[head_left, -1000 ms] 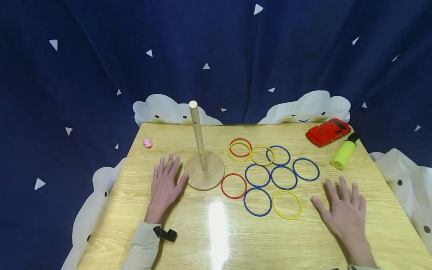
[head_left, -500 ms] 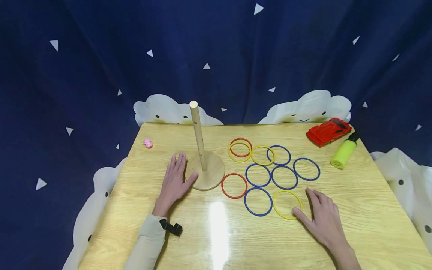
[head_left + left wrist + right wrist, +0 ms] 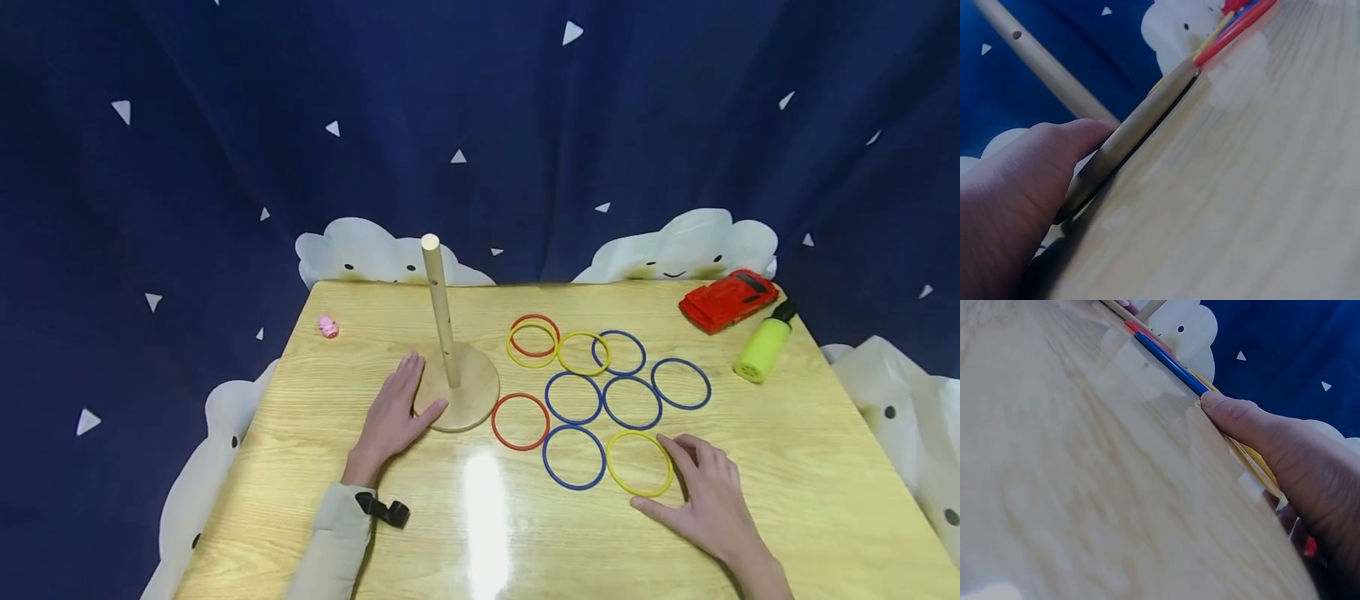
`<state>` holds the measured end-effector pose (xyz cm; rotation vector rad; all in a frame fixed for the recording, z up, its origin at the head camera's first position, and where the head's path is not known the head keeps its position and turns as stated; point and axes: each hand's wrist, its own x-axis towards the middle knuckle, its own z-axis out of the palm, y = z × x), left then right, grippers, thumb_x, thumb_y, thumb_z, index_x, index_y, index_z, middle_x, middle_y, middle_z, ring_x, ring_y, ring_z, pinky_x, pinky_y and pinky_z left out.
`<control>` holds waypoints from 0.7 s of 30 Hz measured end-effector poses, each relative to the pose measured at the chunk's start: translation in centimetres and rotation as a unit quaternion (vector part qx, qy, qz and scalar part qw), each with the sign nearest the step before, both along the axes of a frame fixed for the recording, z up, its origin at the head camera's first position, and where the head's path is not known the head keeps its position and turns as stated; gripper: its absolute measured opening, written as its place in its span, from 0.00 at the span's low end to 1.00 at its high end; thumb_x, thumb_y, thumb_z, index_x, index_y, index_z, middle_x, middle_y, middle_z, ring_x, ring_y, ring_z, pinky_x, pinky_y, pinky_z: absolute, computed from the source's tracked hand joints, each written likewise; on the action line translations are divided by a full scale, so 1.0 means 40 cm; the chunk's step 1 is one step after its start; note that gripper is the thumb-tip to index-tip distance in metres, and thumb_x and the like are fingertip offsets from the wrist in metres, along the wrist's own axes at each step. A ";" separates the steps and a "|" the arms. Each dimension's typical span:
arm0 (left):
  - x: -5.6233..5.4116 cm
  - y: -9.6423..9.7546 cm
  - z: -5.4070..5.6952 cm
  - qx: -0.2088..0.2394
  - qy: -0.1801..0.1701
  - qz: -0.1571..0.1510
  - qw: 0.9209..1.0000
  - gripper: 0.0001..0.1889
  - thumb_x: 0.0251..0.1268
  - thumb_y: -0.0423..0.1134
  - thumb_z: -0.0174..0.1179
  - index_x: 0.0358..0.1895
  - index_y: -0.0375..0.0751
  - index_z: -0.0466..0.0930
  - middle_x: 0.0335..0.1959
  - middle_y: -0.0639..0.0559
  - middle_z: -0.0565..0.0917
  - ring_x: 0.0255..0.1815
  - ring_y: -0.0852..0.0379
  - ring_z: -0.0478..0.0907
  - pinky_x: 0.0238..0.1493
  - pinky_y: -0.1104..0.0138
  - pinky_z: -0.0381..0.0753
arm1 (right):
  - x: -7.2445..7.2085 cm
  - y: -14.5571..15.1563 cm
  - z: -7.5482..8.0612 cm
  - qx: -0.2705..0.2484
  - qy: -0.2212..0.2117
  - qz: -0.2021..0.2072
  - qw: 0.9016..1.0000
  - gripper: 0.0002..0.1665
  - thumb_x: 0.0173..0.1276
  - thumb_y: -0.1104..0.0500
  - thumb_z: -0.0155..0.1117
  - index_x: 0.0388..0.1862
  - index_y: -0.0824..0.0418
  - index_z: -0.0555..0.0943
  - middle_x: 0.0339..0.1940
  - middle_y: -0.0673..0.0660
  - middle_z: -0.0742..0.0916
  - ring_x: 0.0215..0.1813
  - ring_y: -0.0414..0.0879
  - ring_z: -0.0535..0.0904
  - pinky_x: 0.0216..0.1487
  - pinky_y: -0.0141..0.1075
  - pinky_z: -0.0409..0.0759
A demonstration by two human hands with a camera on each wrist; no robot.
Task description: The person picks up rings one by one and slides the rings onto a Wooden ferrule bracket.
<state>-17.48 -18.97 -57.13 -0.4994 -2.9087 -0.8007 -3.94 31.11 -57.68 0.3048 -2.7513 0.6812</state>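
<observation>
A wooden stand has a round base and an upright post. Along the base's left edge lies my left hand, fingers fairly straight, its thumb on the rim. My right hand is at the nearest yellow ring: index finger by its upper right edge, thumb near its lower edge. Whether they touch it I cannot tell; the ring lies flat on the table. Left of it is a blue ring, and a red ring lies close to the base.
More rings lie behind: several blue ones, including a blue ring, plus a yellow ring and a red ring partly overlapped. At the back right are a red toy car and a yellow-green pump. A pink pig figurine stands back left.
My left hand has shifted right onto the edge of the base. From the right side, my right hand has come left to the nearest yellow ring. The rings and stand have stayed in place.
</observation>
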 end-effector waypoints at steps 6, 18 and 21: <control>0.012 0.008 -0.004 -0.010 0.016 -0.001 1.000 0.50 0.74 0.67 0.54 0.85 0.36 0.48 0.87 0.42 0.49 0.87 0.43 0.45 0.84 0.48 0.49 | -0.006 -0.008 0.001 -0.006 0.011 -0.001 1.000 0.61 0.38 0.31 0.87 0.68 0.59 0.79 0.61 0.63 0.77 0.59 0.66 0.69 0.57 0.64 0.61; 0.011 0.013 -0.006 -0.007 0.008 0.006 1.000 0.50 0.74 0.68 0.52 0.85 0.36 0.49 0.86 0.41 0.51 0.87 0.44 0.45 0.84 0.50 0.48 | -0.012 -0.032 0.002 -0.008 0.071 0.002 0.997 0.52 0.30 0.37 0.87 0.52 0.66 0.83 0.49 0.62 0.80 0.51 0.61 0.74 0.48 0.50 0.63; 0.011 0.013 -0.007 -0.006 0.013 0.006 1.000 0.50 0.74 0.68 0.53 0.84 0.35 0.50 0.86 0.41 0.52 0.87 0.44 0.46 0.84 0.50 0.48 | -0.011 -0.033 0.007 -0.014 0.069 0.003 0.998 0.52 0.30 0.37 0.87 0.52 0.66 0.83 0.49 0.62 0.79 0.52 0.61 0.73 0.49 0.51 0.64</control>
